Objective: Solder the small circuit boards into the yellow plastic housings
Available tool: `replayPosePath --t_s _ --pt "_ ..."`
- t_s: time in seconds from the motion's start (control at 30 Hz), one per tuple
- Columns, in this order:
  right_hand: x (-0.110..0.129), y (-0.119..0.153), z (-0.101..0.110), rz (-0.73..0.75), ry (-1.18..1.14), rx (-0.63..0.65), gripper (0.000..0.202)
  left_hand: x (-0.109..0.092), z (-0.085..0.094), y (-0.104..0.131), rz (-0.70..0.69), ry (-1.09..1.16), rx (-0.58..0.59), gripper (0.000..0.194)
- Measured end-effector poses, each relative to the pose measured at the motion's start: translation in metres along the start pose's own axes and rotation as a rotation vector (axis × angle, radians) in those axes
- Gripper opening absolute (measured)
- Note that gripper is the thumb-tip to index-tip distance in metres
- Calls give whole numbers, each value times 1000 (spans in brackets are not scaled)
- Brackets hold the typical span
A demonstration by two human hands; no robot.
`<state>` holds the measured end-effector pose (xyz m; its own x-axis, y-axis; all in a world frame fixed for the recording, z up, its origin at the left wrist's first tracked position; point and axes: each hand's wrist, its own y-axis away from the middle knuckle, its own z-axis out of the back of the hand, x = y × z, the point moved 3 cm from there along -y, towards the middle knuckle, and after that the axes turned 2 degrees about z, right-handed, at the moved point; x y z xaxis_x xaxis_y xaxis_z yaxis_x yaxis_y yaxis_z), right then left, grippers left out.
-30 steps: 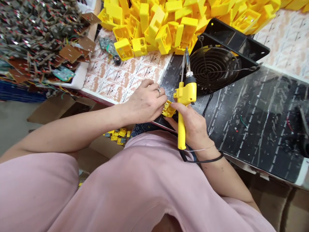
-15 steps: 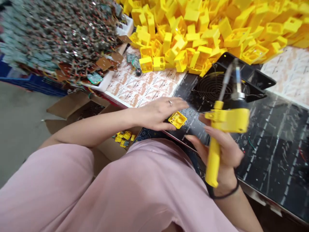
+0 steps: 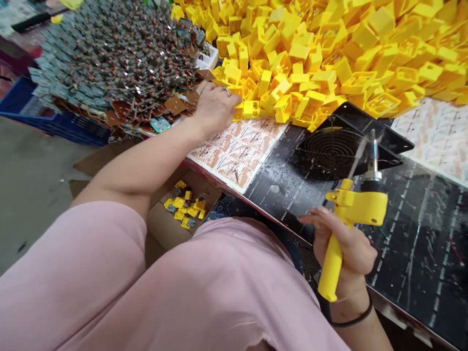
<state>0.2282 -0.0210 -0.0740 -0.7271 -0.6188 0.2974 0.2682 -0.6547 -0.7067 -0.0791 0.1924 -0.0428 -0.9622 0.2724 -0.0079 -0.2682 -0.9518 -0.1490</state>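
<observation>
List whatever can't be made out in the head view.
Head view: anything in the grip of the left hand, hidden by the hand.
Head view: far end of the yellow housing pile, cut off by the top edge.
Head view: print on the brown-patterned sheets, too small to read.

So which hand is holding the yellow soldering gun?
The right hand: the yellow soldering gun is in its grip. The left hand is the one with a ring, beside the pile of yellow plastic casings.
</observation>
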Motion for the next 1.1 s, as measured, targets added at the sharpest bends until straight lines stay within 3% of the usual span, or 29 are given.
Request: replayPosePath --t_s 0.1,0.2,0.27,0.33,0.47,0.53,0.6,0.7,0.8,0.87,0.93,1.0,1.1 --pt "4 -11 1 107 107 16 41 -42 -5 20 -147 175 126 44" --pt "4 -19 -7 109 38 114 47 -99 -5 55 -489 431 340 37" --pt "1 -20 -16 92 -27 174 52 -117 -3 64 -605 455 322 36" --pt "-1 -20 -24 87 -72 221 50 -104 0 52 -517 324 216 37" --pt "-5 -20 -33 104 -89 280 44 -13 -3 -5 -90 -144 127 37" --pt "-5 -21 -34 110 -90 297 40 26 -11 -27 -107 -231 195 43" --pt "-6 -21 -36 103 -106 320 40 48 -17 -36 -141 -248 254 47" --pt "-6 -22 -36 101 -112 327 46 51 -7 -32 -112 -234 259 47" --pt "-7 -24 -34 114 -70 311 46 39 26 -22 35 -175 290 30" --pt "-6 -25 -32 113 -29 286 47 27 52 -16 44 -32 202 31" --pt "-4 -27 -30 97 -12 257 50 16 69 -9 31 216 70 43" --pt "0 -29 -30 77 -21 237 53 7 67 1 56 510 18 47" --pt "5 -30 -33 69 4 228 50 -12 31 25 55 800 129 40"
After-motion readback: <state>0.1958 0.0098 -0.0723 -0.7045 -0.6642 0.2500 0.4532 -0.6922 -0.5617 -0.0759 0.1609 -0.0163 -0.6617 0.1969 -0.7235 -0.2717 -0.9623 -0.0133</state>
